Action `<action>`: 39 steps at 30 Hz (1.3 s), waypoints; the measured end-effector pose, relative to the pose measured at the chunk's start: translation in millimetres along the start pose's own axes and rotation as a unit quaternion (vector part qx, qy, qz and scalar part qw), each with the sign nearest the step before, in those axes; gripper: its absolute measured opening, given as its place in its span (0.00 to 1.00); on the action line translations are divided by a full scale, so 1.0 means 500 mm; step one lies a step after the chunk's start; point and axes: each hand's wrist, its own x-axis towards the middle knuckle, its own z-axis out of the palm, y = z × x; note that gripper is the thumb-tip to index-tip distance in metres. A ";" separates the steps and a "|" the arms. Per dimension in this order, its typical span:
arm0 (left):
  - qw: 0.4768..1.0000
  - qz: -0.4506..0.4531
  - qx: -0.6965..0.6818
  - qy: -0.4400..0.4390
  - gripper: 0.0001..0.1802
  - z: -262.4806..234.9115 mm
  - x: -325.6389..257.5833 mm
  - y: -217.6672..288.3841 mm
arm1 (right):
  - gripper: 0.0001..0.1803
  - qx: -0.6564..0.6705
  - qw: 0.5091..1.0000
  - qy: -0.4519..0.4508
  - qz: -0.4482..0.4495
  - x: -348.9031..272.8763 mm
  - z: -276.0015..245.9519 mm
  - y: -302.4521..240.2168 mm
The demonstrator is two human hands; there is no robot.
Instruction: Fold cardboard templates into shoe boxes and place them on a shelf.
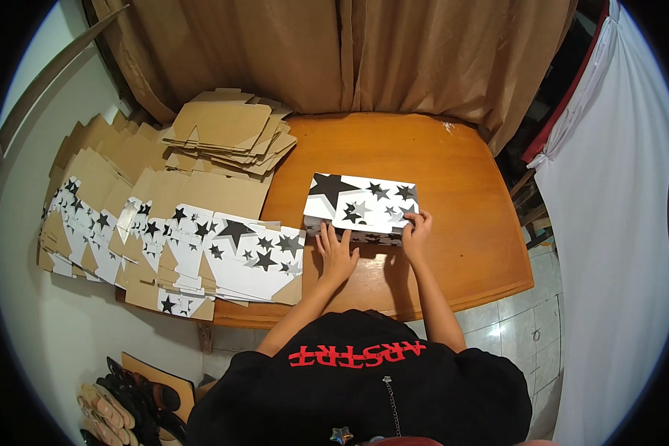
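A cardboard box (362, 202), white with black and grey stars, stands on the wooden table in front of me with its top flap lying over it. Against the box's near side, toward its left end, rests my left hand (337, 256), fingers spread and holding nothing. My right hand (418, 236) is closed round the near right corner, fingers at the edge of the top and thumb by the front side. The right hand partly hides that corner.
Flat, unfolded star-printed cardboard pieces (253, 286) cover the table's left side. Behind them lies a pile of plain brown cardboard (227, 123). Brown curtains (334, 59) hang at the table's far edge, a white cloth (602, 223) at the right. Shoes (108, 416) sit at lower left.
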 end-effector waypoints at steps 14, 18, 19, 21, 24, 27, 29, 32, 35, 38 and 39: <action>0.998 0.026 -0.049 0.003 0.27 -0.004 -0.031 -0.032 | 0.30 -0.233 0.965 -0.085 -0.090 -0.020 0.007 -0.108; 0.999 0.034 -0.029 0.003 0.28 0.002 -0.031 -0.038 | 0.29 -0.197 0.970 -0.086 -0.110 -0.020 0.016 -0.081; 0.999 0.029 -0.035 -0.003 0.29 -0.001 -0.030 -0.035 | 0.29 -0.198 0.970 -0.069 -0.123 -0.020 0.022 -0.074; 0.999 0.021 -0.045 -0.009 0.30 -0.007 -0.030 -0.029 | 0.29 -0.197 0.970 -0.058 -0.130 -0.018 0.024 -0.059; 0.999 0.011 -0.051 -0.015 0.30 -0.017 -0.029 -0.022 | 0.27 -0.191 0.970 -0.047 -0.143 -0.018 0.029 -0.049; 0.998 0.000 -0.062 -0.005 0.31 -0.016 -0.028 -0.010 | 0.26 -0.182 0.966 -0.020 -0.182 -0.018 0.036 -0.036; 0.999 -0.001 -0.052 0.008 0.30 -0.015 -0.029 -0.008 | 0.24 -0.188 0.963 -0.006 -0.191 -0.019 0.040 -0.034; 0.996 0.029 -0.069 0.044 0.26 -0.021 -0.026 -0.014 | 0.23 -0.183 0.960 -0.007 -0.212 -0.018 0.039 -0.030; 0.989 0.051 -0.081 0.109 0.23 -0.023 -0.013 -0.034 | 0.22 -0.188 0.959 -0.005 -0.212 -0.019 0.038 -0.030; 0.979 0.021 -0.039 0.197 0.21 -0.036 0.016 -0.046 | 0.22 -0.176 0.959 -0.011 -0.220 -0.019 0.037 -0.014; 0.981 0.007 -0.043 0.190 0.20 -0.043 0.027 -0.048 | 0.22 -0.177 0.959 -0.008 -0.221 -0.019 0.036 -0.008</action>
